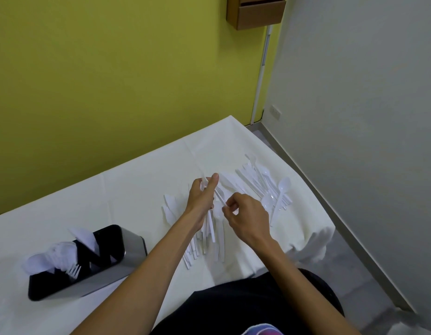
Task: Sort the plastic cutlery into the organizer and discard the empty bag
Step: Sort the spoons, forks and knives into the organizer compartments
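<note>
Gathering like pieces into one handful looks to be the step in hand. Nearest on the left stands the organizer (134, 245), black inside with a steel wall, set within reach of the left arm. White spoons (50, 257) lean in its left end and a fork (74, 272) stands beside them, so the sorting is partly done.

Beyond it, over the middle of the table, the left hand (201, 198) curls round a small bundle (204, 183) of cutlery, thumb raised, probably to keep the stems lined up. Just to its right the right hand (248, 217) pinches one thin piece (220, 197) between thumb and fingertips, seemingly to feed it across to the bundle. Which kind it is I cannot tell.

Under the hands lies the loose pile (209, 247), stems pointing toward the person. A few knives (169, 209) lie to its left, and more spoons (279, 194) fan out far right near the table's edge. No bag shows anywhere.

A white cloth (113, 189) covers the table and hangs creased over the right corner above a grey floor (349, 250). Behind the table rises a green wall (88, 81). It meets a grey wall (354, 93) on the right, where a white conduit (261, 76) runs down from a wooden box (258, 13) and a socket (275, 112) sits low.
</note>
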A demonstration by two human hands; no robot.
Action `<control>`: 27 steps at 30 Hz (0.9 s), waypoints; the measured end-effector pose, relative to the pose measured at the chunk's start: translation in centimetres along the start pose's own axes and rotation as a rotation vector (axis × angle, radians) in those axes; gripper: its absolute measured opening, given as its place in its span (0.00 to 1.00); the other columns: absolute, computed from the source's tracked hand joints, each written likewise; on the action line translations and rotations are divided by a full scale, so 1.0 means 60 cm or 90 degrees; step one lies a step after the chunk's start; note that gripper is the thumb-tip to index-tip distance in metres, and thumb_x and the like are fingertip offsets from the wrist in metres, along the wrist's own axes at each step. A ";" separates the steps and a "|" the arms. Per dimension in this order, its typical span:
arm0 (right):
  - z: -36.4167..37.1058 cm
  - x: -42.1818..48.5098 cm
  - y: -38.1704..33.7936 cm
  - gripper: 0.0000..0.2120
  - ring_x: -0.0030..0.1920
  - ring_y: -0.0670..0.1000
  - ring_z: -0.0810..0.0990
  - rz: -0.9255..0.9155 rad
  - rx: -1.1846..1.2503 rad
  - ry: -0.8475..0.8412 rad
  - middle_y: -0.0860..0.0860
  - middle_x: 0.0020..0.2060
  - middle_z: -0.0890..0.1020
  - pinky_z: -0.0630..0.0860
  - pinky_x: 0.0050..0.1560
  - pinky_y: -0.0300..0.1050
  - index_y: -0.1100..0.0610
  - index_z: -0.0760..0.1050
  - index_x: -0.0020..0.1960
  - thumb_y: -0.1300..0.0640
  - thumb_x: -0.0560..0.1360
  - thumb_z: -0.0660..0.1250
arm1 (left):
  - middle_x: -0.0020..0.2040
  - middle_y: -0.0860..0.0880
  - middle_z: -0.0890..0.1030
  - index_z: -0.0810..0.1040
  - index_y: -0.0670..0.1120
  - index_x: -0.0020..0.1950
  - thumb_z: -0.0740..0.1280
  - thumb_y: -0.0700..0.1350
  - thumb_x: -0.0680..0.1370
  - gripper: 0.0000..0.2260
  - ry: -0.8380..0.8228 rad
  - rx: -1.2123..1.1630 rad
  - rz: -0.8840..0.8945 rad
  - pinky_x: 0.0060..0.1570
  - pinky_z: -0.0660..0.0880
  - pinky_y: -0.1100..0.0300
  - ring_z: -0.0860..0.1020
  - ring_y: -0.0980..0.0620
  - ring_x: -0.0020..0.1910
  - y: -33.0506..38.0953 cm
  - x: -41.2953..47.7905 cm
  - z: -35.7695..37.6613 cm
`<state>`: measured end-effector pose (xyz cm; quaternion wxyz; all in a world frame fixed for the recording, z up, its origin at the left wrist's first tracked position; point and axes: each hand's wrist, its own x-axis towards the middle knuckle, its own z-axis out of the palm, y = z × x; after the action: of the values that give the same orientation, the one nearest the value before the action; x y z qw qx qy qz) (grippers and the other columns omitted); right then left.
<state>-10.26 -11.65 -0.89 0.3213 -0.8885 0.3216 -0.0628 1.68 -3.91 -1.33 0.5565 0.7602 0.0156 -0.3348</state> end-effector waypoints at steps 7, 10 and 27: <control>-0.002 -0.001 0.005 0.10 0.28 0.43 0.79 0.100 0.257 -0.162 0.47 0.33 0.82 0.73 0.30 0.33 0.55 0.80 0.46 0.50 0.71 0.76 | 0.42 0.45 0.75 0.75 0.46 0.49 0.54 0.39 0.80 0.10 0.052 -0.105 0.003 0.33 0.68 0.58 0.71 0.49 0.36 -0.002 0.003 -0.012; -0.004 -0.002 0.008 0.10 0.25 0.46 0.79 0.076 0.262 -0.196 0.47 0.28 0.81 0.72 0.29 0.29 0.58 0.81 0.43 0.51 0.74 0.74 | 0.39 0.45 0.73 0.74 0.44 0.46 0.53 0.36 0.79 0.11 0.068 -0.142 -0.020 0.31 0.67 0.58 0.71 0.50 0.33 -0.004 0.008 -0.015; -0.053 0.118 0.066 0.21 0.38 0.54 0.82 0.123 0.135 -0.021 0.58 0.39 0.84 0.79 0.42 0.46 0.60 0.81 0.43 0.41 0.77 0.67 | 0.39 0.44 0.75 0.74 0.40 0.50 0.54 0.33 0.82 0.10 0.011 -0.355 -0.076 0.41 0.78 0.52 0.76 0.47 0.36 0.017 -0.004 -0.031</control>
<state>-7.82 -20.00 -1.46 0.4231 -0.8153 0.3921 -0.0504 2.80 -2.64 -0.05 0.7232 0.5784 0.1570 -0.3433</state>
